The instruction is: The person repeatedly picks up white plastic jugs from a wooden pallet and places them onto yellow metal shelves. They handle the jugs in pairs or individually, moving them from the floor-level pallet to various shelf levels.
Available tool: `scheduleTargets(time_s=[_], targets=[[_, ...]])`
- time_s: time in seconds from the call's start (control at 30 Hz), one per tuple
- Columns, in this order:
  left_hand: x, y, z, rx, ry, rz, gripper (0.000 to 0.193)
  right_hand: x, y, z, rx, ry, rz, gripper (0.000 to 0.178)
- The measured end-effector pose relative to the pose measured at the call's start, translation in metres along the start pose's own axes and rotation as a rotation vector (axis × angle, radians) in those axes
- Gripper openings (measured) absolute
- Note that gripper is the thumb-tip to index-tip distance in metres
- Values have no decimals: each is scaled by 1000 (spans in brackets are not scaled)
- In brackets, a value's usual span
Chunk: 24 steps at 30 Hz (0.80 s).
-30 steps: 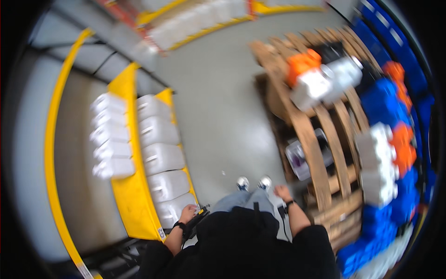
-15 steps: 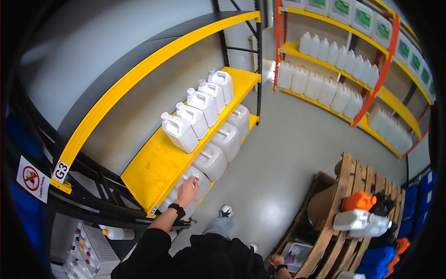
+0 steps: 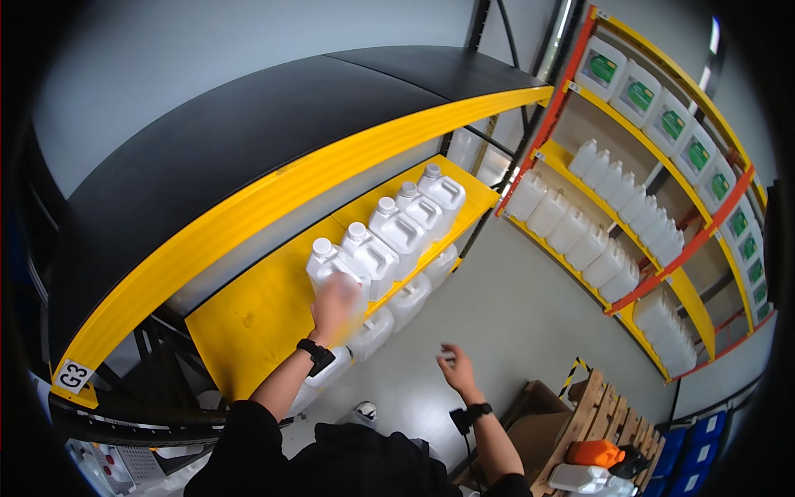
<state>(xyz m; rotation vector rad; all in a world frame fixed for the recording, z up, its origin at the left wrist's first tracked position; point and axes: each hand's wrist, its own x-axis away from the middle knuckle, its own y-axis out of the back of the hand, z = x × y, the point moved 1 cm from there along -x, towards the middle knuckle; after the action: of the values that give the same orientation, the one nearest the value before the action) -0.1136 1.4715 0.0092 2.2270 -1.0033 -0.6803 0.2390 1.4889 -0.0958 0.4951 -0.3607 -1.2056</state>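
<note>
Several white plastic jerrycans with screw caps stand upright in a row on the yellow shelf [image 3: 257, 323]. My left hand [image 3: 335, 306] is at the nearest jerrycan [image 3: 325, 263] and covers part of its front. Its fingers are smeared by motion, so I cannot tell whether they touch or grip the jerrycan. Right of the shelf, my right hand [image 3: 458, 370] hangs over the grey floor with its fingers apart and holds nothing. Both wrists wear black bands. Larger white canisters [image 3: 370, 333] stand on the level below, partly hidden by the shelf edge.
Above the jerrycans runs a black upper shelf [image 3: 273, 124] with a yellow front beam [image 3: 273, 195]. A red and yellow rack [image 3: 609, 306] with white containers stands at the far right. Lower right is a wooden pallet [image 3: 592, 422] with an orange canister [image 3: 595, 453] beside it.
My left hand has moved up from beside the lower canisters to the nearest jerrycan. My right hand has come up and inward from the pallet side. The view has shifted with my head.
</note>
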Motion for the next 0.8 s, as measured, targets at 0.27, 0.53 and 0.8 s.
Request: scheduleTargets(time_s=[0.27,0.53,0.8], targets=[[-21,-21,20,561,86,63,41,-174,-59,187,99,404,146,68],[-4,-12,13,482,37,84,37,-157,-59,169,55,206,19,53],[65,-12,-3,433,-117,469,27,9,16,137,-79,-86,-131,61]])
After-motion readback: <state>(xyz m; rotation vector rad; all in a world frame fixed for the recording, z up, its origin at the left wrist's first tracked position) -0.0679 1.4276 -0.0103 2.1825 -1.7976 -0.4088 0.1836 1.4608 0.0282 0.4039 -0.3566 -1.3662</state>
